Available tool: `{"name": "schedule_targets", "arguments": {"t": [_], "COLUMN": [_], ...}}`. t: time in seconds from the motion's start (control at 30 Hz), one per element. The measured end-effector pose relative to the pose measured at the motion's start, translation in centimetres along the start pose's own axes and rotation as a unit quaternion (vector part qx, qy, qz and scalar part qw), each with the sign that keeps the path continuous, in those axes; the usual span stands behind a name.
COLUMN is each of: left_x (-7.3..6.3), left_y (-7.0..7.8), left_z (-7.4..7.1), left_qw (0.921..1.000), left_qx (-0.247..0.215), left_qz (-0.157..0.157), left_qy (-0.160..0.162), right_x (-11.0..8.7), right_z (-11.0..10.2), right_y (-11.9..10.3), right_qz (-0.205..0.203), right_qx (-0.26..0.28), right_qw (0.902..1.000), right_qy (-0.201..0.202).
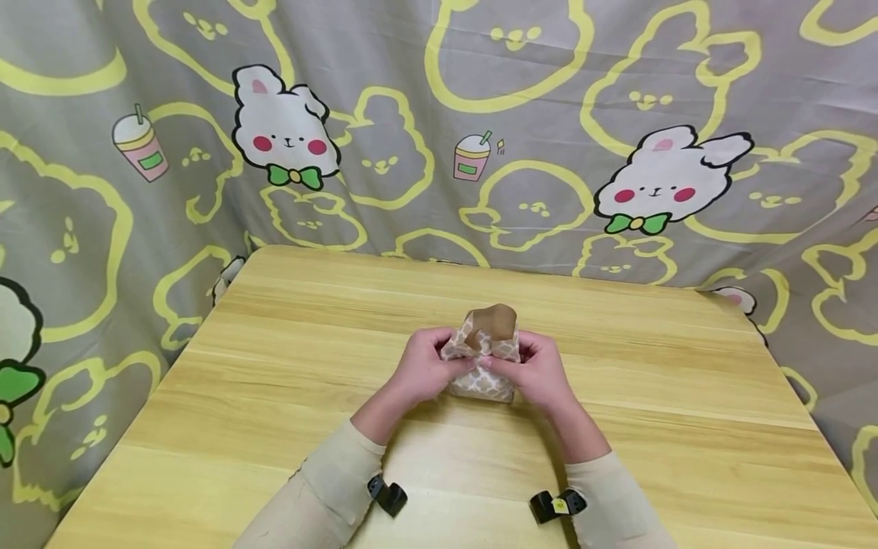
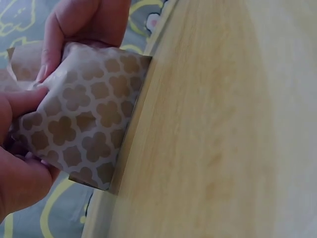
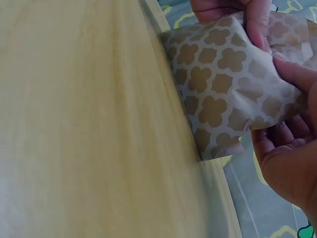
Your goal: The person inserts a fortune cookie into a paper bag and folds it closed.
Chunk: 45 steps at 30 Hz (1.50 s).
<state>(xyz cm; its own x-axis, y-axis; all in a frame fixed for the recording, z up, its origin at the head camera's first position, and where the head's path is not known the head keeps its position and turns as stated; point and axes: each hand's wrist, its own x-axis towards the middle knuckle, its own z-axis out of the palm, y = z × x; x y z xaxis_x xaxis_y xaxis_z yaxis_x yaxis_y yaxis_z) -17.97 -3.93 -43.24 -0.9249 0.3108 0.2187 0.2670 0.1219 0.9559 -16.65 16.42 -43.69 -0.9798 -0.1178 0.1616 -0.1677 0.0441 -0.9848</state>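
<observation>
A small paper bag [image 1: 483,385] with a brown and white lattice print stands on the wooden table. Its top is loose and shows a plain brown inside. My left hand [image 1: 427,366] grips the bag's left side, thumb pressed on the front and fingers behind. On the other side, my right hand [image 1: 542,370] holds it the same way, the two thumb tips close together at the middle. In the left wrist view the bag [image 2: 89,109] is creased near the thumbs. The right wrist view shows the bag's [image 3: 213,94] bottom edge against the table. Whatever is inside is hidden.
The wooden table [image 1: 274,343] spreads around the hands. Behind it and at its sides hangs a grey curtain [image 1: 411,206] with cartoon rabbits and cups. Black wrist devices [image 1: 389,496] sit on both beige sleeves [image 1: 329,480].
</observation>
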Motion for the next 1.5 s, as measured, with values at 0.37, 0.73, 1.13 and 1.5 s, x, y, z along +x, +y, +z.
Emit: {"name": "schedule_targets", "arguments": {"t": [0.37,0.73,1.13,1.5], "left_x": [-0.1,0.0,0.3,0.2], "left_y": [-0.1,0.4,0.4,0.3], "left_z": [-0.4,-0.6,-0.6,-0.6], "left_qw": [0.9976,0.9920,0.9914,0.9983], "left_qx": [-0.055,-0.076,-0.065,-0.033], "left_qz": [-0.040,-0.067,-0.069,-0.042], "left_qy": [-0.010,0.075,0.090,0.022], "right_x": [-0.2,0.3,0.5,0.2], "right_z": [-1.6,-1.2,-0.7,-0.3], "right_y": [0.0,-0.3,-0.1,0.1], "right_qz": [-0.043,0.024,0.034,0.038], "right_qx": [0.042,0.062,0.094,0.019], "right_qw": [0.9982,0.9942,0.9903,0.9973], "right_qy": [-0.005,0.085,0.096,0.060]}}
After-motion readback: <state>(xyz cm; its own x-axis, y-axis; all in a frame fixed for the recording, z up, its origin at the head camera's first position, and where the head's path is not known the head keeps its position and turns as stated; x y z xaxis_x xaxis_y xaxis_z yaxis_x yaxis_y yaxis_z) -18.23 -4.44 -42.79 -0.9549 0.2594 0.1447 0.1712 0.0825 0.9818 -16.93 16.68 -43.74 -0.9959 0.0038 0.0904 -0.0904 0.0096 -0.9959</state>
